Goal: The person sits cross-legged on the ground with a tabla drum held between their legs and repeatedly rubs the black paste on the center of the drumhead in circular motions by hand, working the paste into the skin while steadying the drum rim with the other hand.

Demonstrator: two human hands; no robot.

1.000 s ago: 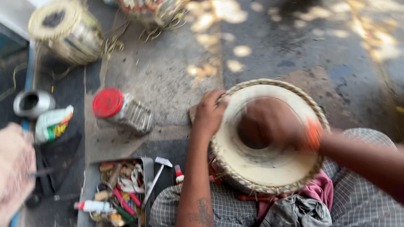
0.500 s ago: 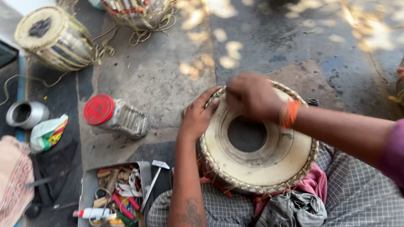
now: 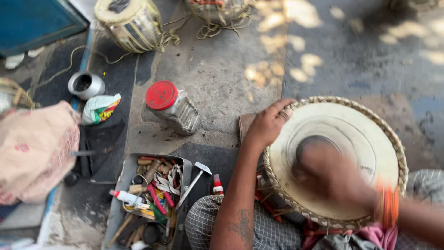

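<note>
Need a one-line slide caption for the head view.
Left hand steadies the rim of a woven-edged drum while the blurred right hand rubs its head; tool tray alongside.

**Ground and surroundings**

Rough grey concrete floor (image 3: 217, 78), stained and littered with grit. Dappled sunlight patches (image 3: 286, 18) fall across the upper area. A dark mat (image 3: 115, 129) covers the left side; a blue panel (image 3: 37, 21) stands top left.

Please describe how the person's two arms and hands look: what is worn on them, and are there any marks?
Both forearms are bare, with no sleeves showing. The left hand wears a ring on one finger, and the left forearm has a dark tattoo near the elbow. The right hand is motion-blurred; its wrist carries orange bangles or threads. No gloves or watch are visible.
</note>
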